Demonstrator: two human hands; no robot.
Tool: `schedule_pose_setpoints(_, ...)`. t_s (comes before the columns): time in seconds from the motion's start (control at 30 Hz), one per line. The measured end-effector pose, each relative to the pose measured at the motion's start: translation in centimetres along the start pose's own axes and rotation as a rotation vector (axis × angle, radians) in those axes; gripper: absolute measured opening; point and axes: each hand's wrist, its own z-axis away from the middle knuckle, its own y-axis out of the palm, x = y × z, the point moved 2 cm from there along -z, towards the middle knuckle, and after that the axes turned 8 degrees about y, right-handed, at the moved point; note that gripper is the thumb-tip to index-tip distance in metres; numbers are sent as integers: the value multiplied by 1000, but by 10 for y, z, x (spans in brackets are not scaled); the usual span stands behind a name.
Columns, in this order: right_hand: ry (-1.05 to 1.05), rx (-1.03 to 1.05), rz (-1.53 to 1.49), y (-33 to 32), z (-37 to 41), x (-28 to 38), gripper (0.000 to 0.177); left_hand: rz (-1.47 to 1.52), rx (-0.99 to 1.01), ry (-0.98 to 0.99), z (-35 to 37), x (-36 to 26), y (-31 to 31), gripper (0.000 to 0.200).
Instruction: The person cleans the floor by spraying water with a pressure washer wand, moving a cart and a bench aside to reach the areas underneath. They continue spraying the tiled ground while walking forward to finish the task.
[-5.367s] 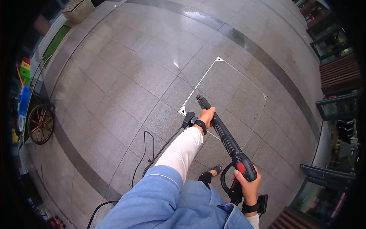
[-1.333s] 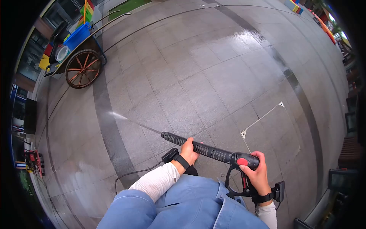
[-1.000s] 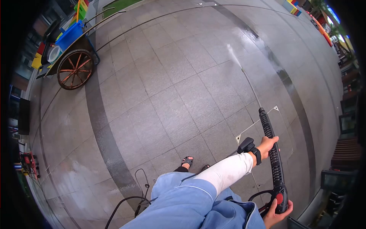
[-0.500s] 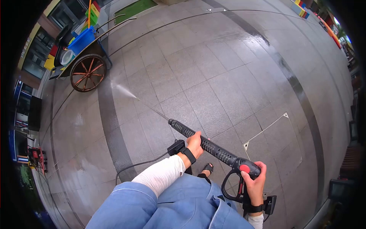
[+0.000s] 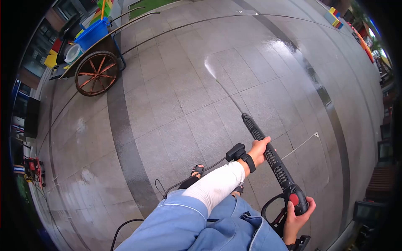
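A black pressure-washer gun (image 5: 281, 170) with a long thin metal lance points up and left over the wet paving. White spray (image 5: 210, 67) comes from its tip. My left hand (image 5: 259, 151) is wrapped round the ribbed barrel from above. At the rear end, my right hand (image 5: 298, 216) grips the body beside the red round cap (image 5: 294, 199), thumb against it. Below it, the trigger guard loop hangs at the left of my right hand. Each wrist has a black strap with a small black box, and a cable runs from the left one.
A cart with a rusty spoked wheel (image 5: 96, 73) stands at the upper left, holding a blue tub (image 5: 92, 33) and a white bucket (image 5: 73, 53). A red machine (image 5: 34, 170) sits far left. Coloured blocks (image 5: 333, 17) are at the upper right. My sandalled foot (image 5: 197, 169) shows below.
The gun and both hands have moved right, and the lance now points more steeply forward. Its spray has shifted right, away from the cart. One sandalled foot has come into view further left.
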Motion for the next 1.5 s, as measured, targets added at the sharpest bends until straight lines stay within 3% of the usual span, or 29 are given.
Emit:
schedule_pose_setpoints(0.03,-257,9,139,18,-6,0,46,27,-27,27,1,-24,-27,31)
schedule_pose_setpoints(0.17,-201,325,138,77,-13,10,49,155,-307,159,23,-86,-125,28)
schedule_pose_setpoints(0.27,-118,309,100,79,-4,18,48,112,-414,218,39,-96,-126,27)
schedule_pose_setpoints(0.3,-73,278,66,76,1,17,47,109,-349,195,37,-91,-114,29)
schedule_pose_setpoints(0.37,-334,71,258,57,11,11,47,17,-167,91,16,-70,-83,29)
schedule_pose_setpoints(0.43,-171,-40,62,47,33,14,47,6,20,-42,-2,-40,-39,28)
schedule_pose_setpoints(0.5,-296,-248,140,28,31,-13,42,-26,145,-79,0,-19,8,28)
schedule_pose_setpoints(0.53,-184,-247,51,29,38,1,41,-34,155,-96,1,-7,26,27)
schedule_pose_setpoints(0.63,-332,-342,162,20,36,10,39,-31,154,-108,0,-5,35,27)
schedule_pose_setpoints(0.7,-280,-287,140,30,31,18,39,10,123,-94,-7,-17,18,33)
schedule_pose_setpoints(0.87,-331,139,221,104,-2,32,47,133,-97,77,-17,-108,-99,30)
schedule_pose_setpoints(0.97,-170,412,70,151,-8,39,47,202,-257,165,7,-154,-164,36)
schedule_pose_setpoints(1.07,-196,484,95,161,-25,22,48,177,-389,233,20,-164,-187,37)
schedule_pose_setpoints(1.17,-118,351,111,143,-21,24,48,104,-375,197,18,-152,-147,37)
schedule_pose_setpoints(1.2,-204,237,165,129,-20,22,48,99,-335,165,-7,-134,-136,34)
schedule_pose_setpoints(1.23,-288,122,220,115,-16,18,48,40,-221,93,-18,-118,-114,31)
schedule_pose_setpoints(1.37,-96,-172,49,78,16,4,41,-40,98,-131,-42,-51,-16,33)
schedule_pose_setpoints(1.43,-200,-296,103,63,23,5,44,-63,162,-130,-41,-26,16,37)
schedule_pose_setpoints(1.5,-383,-443,317,55,24,17,44,-61,104,-118,-19,-34,31,43)
